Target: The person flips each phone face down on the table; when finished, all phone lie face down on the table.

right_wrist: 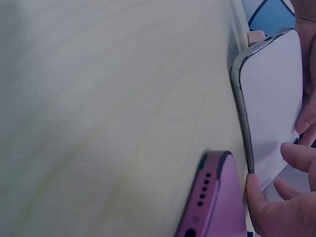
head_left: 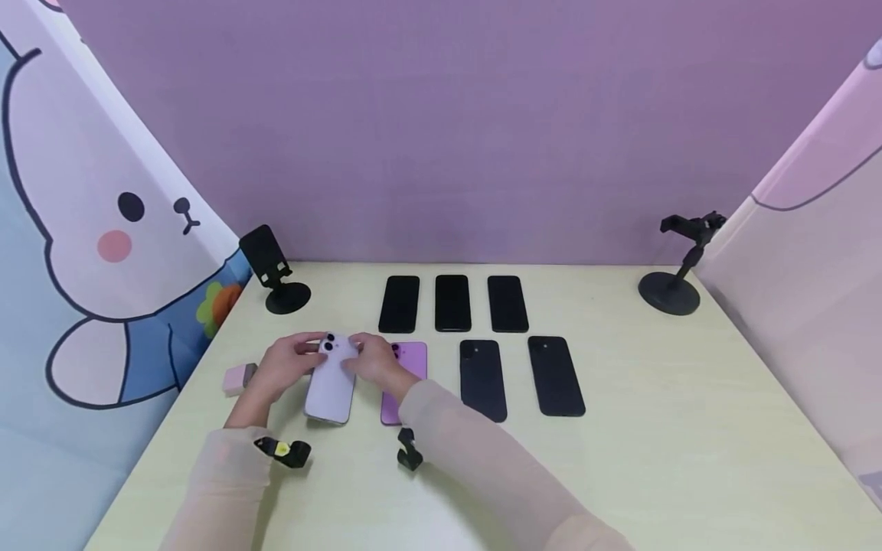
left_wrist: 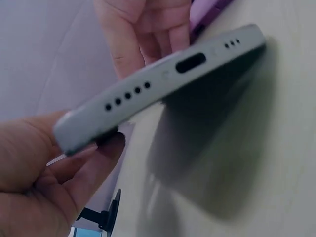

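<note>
A pale lavender phone [head_left: 329,394], back side up with its cameras at the far end, is held by both hands at the left of the table. My left hand [head_left: 284,367] pinches its upper left edge, thumb on the back and fingers beneath. On the opposite edge, my right hand [head_left: 377,361] grips near the camera corner. The left wrist view shows the phone's port end [left_wrist: 163,79] raised above the table, its dark screen facing down. A purple phone [head_left: 413,358] lies back up just right of it, partly hidden by my right hand and wrist.
Two dark phones [head_left: 484,383] [head_left: 556,376] lie back up to the right. Behind them, three black phones [head_left: 452,304] form a row. Black stands occupy the far left [head_left: 288,298] and far right [head_left: 669,294] corners. A small pink-and-grey block [head_left: 237,379] sits beside my left wrist.
</note>
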Action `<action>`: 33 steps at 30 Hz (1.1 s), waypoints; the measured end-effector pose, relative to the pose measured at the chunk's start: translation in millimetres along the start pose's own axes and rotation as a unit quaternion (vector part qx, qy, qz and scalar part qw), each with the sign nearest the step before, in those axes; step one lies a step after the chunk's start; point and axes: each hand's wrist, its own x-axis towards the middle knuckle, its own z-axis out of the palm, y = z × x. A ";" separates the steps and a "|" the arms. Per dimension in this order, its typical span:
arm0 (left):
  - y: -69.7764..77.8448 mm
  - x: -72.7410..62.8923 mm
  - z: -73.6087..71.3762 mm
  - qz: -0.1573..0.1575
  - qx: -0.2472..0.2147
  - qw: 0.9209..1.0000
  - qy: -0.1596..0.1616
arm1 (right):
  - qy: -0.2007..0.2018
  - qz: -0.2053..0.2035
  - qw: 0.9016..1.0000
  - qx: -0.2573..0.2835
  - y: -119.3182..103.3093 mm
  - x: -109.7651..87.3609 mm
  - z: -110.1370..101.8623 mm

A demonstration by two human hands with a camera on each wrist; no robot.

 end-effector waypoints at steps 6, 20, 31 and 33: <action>-5.3 3.5 0.6 -0.019 0.074 0.997 0.007 | 0.004 0.005 0.999 -0.040 2.1 4.8 3.2; -18.5 4.4 5.5 -0.017 0.108 0.994 0.014 | -0.004 0.011 0.992 -0.129 -1.7 3.6 9.9; -7.7 10.4 6.3 -0.004 0.145 0.989 0.001 | -0.034 -0.028 0.986 -0.161 -0.2 9.4 -2.3; -1.9 13.4 7.7 0.003 0.141 0.990 0.002 | -0.032 -0.042 0.987 -0.149 1.9 13.4 -14.2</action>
